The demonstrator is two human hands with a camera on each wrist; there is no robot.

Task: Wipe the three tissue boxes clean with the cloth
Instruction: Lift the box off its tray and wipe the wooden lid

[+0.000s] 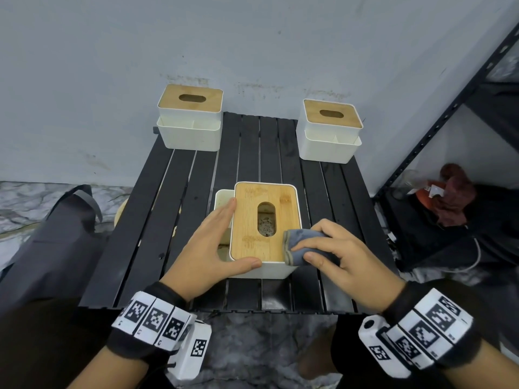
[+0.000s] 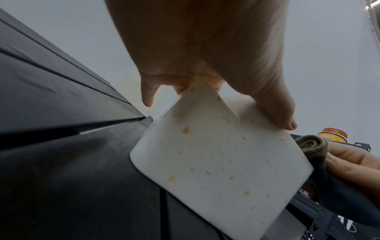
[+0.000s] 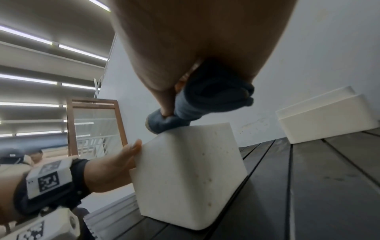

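Note:
Three white tissue boxes with bamboo lids stand on the black slatted table (image 1: pixel 182 220). One is at the back left (image 1: pixel 189 119) and one at the back right (image 1: pixel 330 130). The nearest box (image 1: pixel 264 228) is in front of me, its white side (image 2: pixel 216 162) speckled with yellowish drops. My left hand (image 1: pixel 244 233) braces this box, with straight fingers along its left side and the thumb on its front edge. My right hand (image 1: pixel 303 252) grips a folded grey-blue cloth (image 1: pixel 302 240) and presses it on the lid's near right corner (image 3: pixel 189 170).
A grey wall rises right behind the table. A black metal shelf (image 1: pixel 449 108) stands at the right, with a dark red bundle (image 1: pixel 455 192) on its lowest level. A dark bag (image 1: pixel 56 234) lies on the floor to the left.

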